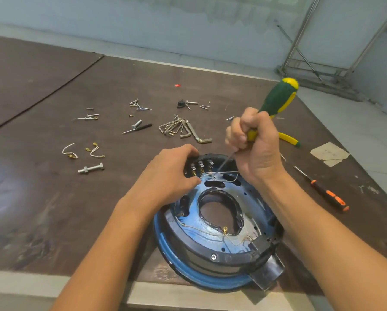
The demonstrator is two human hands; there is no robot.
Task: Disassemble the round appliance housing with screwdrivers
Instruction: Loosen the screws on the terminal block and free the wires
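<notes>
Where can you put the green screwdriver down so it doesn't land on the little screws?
Bare table lies near left, between the big bolt, the left forearm and the near edge; also far left beyond the seam. It is crowded ahead of the housing: screws, hex keys, wire bits.

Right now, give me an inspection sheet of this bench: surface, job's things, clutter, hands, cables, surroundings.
Surface: brown table, scuffed, with pale worn patches.
Job's things: round housing, blue and black, lies open at the near edge; the green screwdriver points down at its far rim.
Clutter: hex keys, loose screws, bolt, orange screwdriver, paper scrap.
Grippers: left hand grips the housing's far rim; right hand grips the green screwdriver.
Cables: thin wires on the housing; detached wire pieces at left.
Surroundings: pale wall, metal frame on the floor.
</notes>
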